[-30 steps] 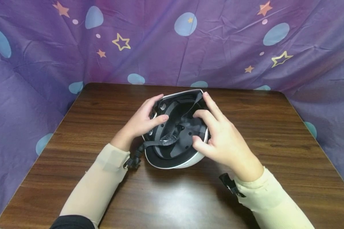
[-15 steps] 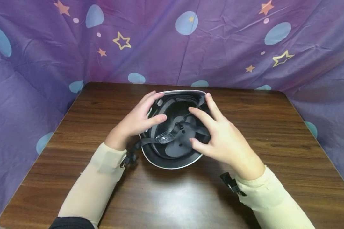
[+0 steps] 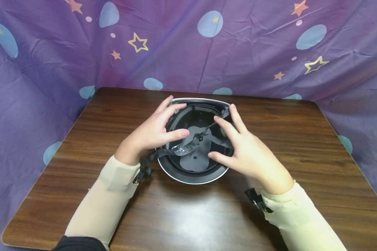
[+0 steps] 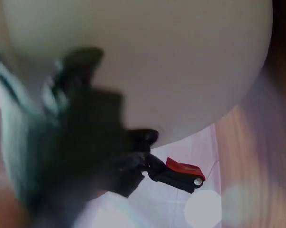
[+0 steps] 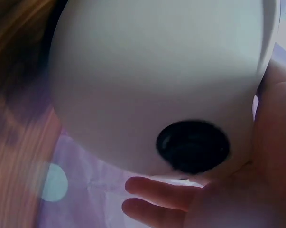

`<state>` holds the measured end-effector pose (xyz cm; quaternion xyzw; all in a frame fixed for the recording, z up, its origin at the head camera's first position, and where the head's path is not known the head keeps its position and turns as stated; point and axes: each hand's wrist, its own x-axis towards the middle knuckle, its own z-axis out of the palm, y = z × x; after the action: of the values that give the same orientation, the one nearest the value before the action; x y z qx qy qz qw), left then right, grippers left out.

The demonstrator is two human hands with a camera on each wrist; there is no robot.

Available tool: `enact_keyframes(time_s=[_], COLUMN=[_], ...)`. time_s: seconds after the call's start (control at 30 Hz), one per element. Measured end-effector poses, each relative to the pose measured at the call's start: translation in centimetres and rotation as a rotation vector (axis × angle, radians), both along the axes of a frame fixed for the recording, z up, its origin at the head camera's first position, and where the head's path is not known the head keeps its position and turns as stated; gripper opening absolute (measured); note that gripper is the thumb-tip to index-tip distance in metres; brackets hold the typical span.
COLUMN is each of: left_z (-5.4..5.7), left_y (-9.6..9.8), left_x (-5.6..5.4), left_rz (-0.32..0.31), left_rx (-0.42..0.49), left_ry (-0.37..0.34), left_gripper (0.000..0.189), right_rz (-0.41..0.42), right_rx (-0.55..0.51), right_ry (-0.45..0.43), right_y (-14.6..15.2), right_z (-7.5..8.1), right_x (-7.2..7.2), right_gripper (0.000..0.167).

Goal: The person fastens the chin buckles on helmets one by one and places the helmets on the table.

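Observation:
A white helmet lies upturned in the head view, its black padded inside facing up. My left hand grips its left side, thumb over the opening and fingertips at the far rim. On the opposite side my right hand holds the rim, thumb and one finger reaching over the opening, other fingers outside. A grey chin strap with a clear plastic piece crosses the inside and hangs over the left edge. In the left wrist view hangs a black and red buckle. The right wrist view shows a round black fitting on the shell.
The helmet is above a brown wood-grain table. A purple curtain with stars and blue ovals stands behind and beside the table. Small black devices sit at the left wrist and right wrist.
The helmet has turned from a tilt to a more level pose, its opening now facing up more squarely. Both hands have stayed on its sides, shifting only slightly.

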<state>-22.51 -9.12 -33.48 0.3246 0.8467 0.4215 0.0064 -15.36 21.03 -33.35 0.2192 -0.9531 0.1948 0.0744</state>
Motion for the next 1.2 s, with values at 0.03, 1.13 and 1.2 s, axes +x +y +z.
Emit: enact_keyframes(time_s=[0.03,1.13,1.2], left_z=[0.1,0.2,0.4], left_y=[0.1,2.1,2.4], left_x=[0.1,2.0,2.2], left_rz=[0.0,0.005,0.01], left_rx=[-0.003,-0.037,-0.05], left_ry=[0.008,-0.073,-0.076], left_gripper=[0.08,0.078,0.073], right_rz=[-0.006,0.083,0.149], right_rx=[-0.001,-0.045,-0.053], right_ry=[-0.02,0.427,0.467], right_y=[0.0,-4.0,-4.9], right_z=[-0.1,-0.5,-0.5], right_x=[-0.1,2.9,3.4], right_gripper=[0.099,0.076,0.07])
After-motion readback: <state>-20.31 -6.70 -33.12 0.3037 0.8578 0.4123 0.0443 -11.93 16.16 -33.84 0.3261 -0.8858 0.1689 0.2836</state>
